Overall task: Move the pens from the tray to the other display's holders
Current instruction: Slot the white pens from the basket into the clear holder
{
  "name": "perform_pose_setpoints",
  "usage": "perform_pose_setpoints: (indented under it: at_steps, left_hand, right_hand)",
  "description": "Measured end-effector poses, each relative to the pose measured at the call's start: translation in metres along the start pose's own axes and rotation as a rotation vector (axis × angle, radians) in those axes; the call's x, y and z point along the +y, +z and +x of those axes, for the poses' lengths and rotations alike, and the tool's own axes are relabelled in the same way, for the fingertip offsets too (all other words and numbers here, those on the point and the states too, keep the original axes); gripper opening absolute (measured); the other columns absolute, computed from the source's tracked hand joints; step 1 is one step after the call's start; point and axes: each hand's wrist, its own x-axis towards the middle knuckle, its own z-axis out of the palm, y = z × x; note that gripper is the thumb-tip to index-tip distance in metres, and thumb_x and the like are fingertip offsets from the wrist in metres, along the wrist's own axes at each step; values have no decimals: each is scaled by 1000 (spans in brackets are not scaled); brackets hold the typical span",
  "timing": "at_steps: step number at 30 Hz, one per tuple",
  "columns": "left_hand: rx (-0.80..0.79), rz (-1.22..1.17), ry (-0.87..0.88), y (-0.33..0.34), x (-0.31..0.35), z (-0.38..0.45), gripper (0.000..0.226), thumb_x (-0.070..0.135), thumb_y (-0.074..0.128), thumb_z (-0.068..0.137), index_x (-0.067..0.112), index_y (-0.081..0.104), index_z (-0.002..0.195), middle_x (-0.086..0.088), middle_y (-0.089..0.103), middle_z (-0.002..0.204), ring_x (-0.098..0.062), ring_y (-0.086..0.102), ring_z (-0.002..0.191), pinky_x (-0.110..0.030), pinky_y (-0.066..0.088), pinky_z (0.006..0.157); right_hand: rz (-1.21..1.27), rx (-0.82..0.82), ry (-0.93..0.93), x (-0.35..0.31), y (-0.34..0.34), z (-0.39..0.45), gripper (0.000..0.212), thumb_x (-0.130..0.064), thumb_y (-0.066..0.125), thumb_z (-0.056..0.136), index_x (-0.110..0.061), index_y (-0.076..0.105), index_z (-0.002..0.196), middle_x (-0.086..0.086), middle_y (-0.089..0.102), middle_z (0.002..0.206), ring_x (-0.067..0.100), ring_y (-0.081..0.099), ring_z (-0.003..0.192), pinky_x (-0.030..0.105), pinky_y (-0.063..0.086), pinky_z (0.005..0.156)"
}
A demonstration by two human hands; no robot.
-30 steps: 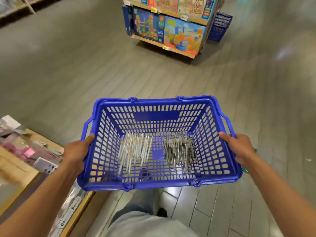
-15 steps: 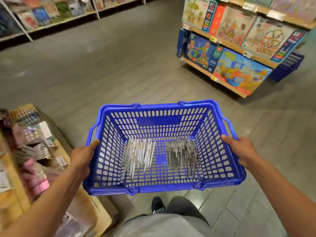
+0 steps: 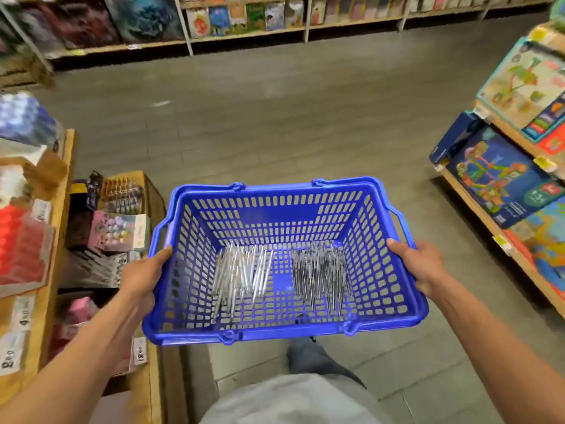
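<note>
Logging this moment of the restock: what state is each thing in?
Basket: carried level above the floor, gripped at both side rims.
Light pens: loose pile, basket floor, left.
Dark pens: loose pile, basket floor, right, apart from the light ones.
Left hand: grips left rim.
Right hand: grips right rim.

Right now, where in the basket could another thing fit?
The strip between the light pens and dark pens is bare, and so is the basket floor beyond them, toward its far wall. The shelf at left is crowded.
</note>
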Motion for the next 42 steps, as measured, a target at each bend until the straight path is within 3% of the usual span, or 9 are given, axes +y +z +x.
perform_pose_setpoints:
  at_steps: [6,11,15,21,25,29,32,38,42]
  left_hand:
    - [173,-128,-18,33,59,60,30,29,82,80,13,57,74,-10,68,75,-19,63,49,-34,55,58]
    - [290,-234,-130,40,93,119,33,33,84,77,6,65,84,-22,72,99,-33,69,85,-59,56,86]
    - [390,-305,-208,44,116,192,37,35,85,75,5,66,86,-23,72,100,-35,69,87,-61,56,85]
    - [541,-335,-308,46,146,296,48,41,83,75,-1,70,97,-18,73,100,-32,71,90,-58,57,84]
    - [632,-381,-358,52,163,334,34,38,79,79,7,64,76,-12,67,78,-25,62,69,-45,56,64]
    - [756,-442,-418,64,165,350,34,40,77,82,8,66,78,-8,65,71,-19,57,56,-28,45,48]
    - [851,-498,-441,85,164,352,28,32,76,84,10,63,72,-3,63,63,-7,54,42,-17,38,34]
    - [1054,-735,-542,151,153,342,23,31,75,86,10,69,79,-5,67,68,-17,60,58,-25,52,51]
    - [1177,-796,-659,197,145,331,35,40,75,83,5,72,84,-14,72,78,-25,66,71,-42,58,72]
  right_hand:
    - [-114,-155,-32,-121,76,121,29,-26,76,81,-1,69,95,19,73,80,37,72,71,59,57,70]
    - [-228,-277,-101,-213,174,205,22,-23,75,83,-3,69,93,18,73,78,32,71,65,52,59,64]
    - [-317,-361,-126,-266,276,268,20,-22,73,84,-4,68,90,17,73,74,30,71,60,48,59,58]
    - [-439,-402,-161,-326,420,341,24,-22,74,83,0,69,90,17,73,76,30,71,65,51,59,68]
    - [-546,-459,-202,-370,495,370,28,-25,73,84,1,67,95,18,73,82,33,72,73,51,59,71]
    - [-626,-567,-226,-410,561,395,21,-28,72,85,-9,63,89,7,73,66,23,71,56,30,55,44]
    - [-695,-661,-272,-433,610,413,21,-28,72,85,-10,62,84,2,71,59,18,69,50,25,50,38]
    - [-880,-896,-326,-456,704,448,23,-27,73,85,-7,63,91,10,73,77,25,71,64,33,57,58]
    - [-986,-1025,-397,-460,753,460,22,-30,73,84,-10,64,87,1,73,65,19,71,57,26,54,45]
